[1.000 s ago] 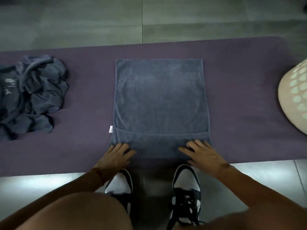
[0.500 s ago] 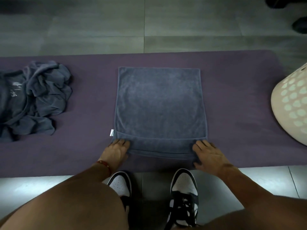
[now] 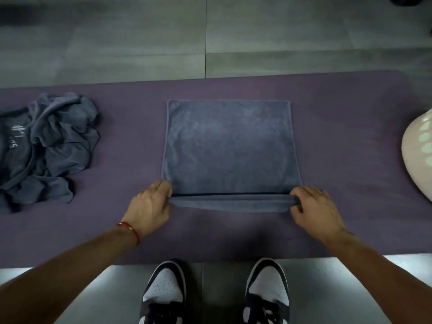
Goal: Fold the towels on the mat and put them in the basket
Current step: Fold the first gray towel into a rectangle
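Far left of the L hand (image 3: 149, 204), a crumpled grey garment (image 3: 46, 146) lies on the purple mat (image 3: 350, 136). L hand: fingers curled, pinching near-left corner of grey towel (image 3: 230, 146). Towel lies flat btwn both hands, extending away from them. R hand (image 3: 314, 206): fingers curled, gripping near-right corner. Far right of R hand: perforated basket (image 3: 418, 148), contents not visible.
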Motion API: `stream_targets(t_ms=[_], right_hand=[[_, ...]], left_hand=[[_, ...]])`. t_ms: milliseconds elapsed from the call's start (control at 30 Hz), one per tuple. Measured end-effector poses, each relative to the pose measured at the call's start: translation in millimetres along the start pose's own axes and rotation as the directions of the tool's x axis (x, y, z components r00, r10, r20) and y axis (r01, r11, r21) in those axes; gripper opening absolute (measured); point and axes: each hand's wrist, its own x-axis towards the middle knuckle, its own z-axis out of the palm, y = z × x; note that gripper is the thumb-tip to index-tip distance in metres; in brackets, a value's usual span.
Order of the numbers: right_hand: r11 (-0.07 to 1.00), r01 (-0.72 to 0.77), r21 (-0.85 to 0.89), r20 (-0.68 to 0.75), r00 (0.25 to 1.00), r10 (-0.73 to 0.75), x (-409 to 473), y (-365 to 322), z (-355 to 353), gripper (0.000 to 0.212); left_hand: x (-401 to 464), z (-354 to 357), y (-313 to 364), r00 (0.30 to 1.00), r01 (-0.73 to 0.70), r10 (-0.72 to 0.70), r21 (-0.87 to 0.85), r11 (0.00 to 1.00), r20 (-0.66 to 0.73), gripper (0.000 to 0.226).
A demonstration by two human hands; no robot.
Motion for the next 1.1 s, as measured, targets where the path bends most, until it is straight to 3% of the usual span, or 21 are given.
stream_targets(t_ms=[100, 167, 233, 367, 433, 667, 800, 933, 1000, 1033, 1100], right_hand=[[0.977, -0.155, 0.146, -0.021, 0.987, 0.160, 47, 4, -24, 0.018], [0.959, -0.189, 0.210, -0.092, 0.973, 0.212, 86, 11, -38, 0.016], [0.913, -0.208, 0.350, -0.105, 0.960, 0.259, 130, 20, -45, 0.015], [0.626, -0.244, 0.741, 0.002, 0.932, 0.361, 210, 40, -40, 0.017], [0.573, -0.227, 0.788, -0.001, 0.929, 0.369, 242, 48, -35, 0.013], [0.581, -0.316, 0.751, -0.024, 0.865, 0.502, 312, 63, 1, 0.014], [0.617, -0.447, 0.648, -0.055, 0.780, 0.623, 319, 63, 21, 0.020], [0.676, -0.534, 0.508, -0.053, 0.763, 0.644, 322, 54, 17, 0.027], [0.744, -0.530, 0.407, -0.086, 0.788, 0.609, 322, 45, 13, 0.033], [0.795, -0.491, 0.357, -0.156, 0.808, 0.568, 320, 39, 11, 0.038], [0.927, -0.332, 0.173, -0.366, 0.852, 0.374, 308, 20, 14, 0.048]], left_hand=[[43, -25, -8, 0.994, 0.049, -0.069, -0.239, 0.970, -0.079, 0.017], [78, -36, -16, 0.963, 0.176, -0.241, -0.393, 0.902, -0.121, 0.019], [117, -42, -30, 0.912, 0.261, -0.398, -0.609, 0.749, -0.098, 0.029], [194, -47, -52, 0.823, 0.315, -0.564, -0.877, 0.363, 0.062, 0.027], [226, -47, -63, 0.807, 0.329, -0.585, -0.887, 0.325, 0.085, 0.021], [302, -27, -86, 0.742, 0.423, -0.670, -0.769, 0.480, -0.010, 0.014], [315, -19, -90, 0.702, 0.508, -0.707, -0.636, 0.581, -0.084, 0.013], [316, -21, -80, 0.676, 0.582, -0.725, -0.509, 0.634, -0.131, 0.013], [314, -22, -71, 0.705, 0.570, -0.682, -0.415, 0.709, -0.196, 0.014], [311, -20, -65, 0.760, 0.527, -0.591, -0.273, 0.804, -0.272, 0.021], [299, -6, -49, 0.896, 0.314, -0.260, 0.099, 0.944, -0.360, 0.037]])
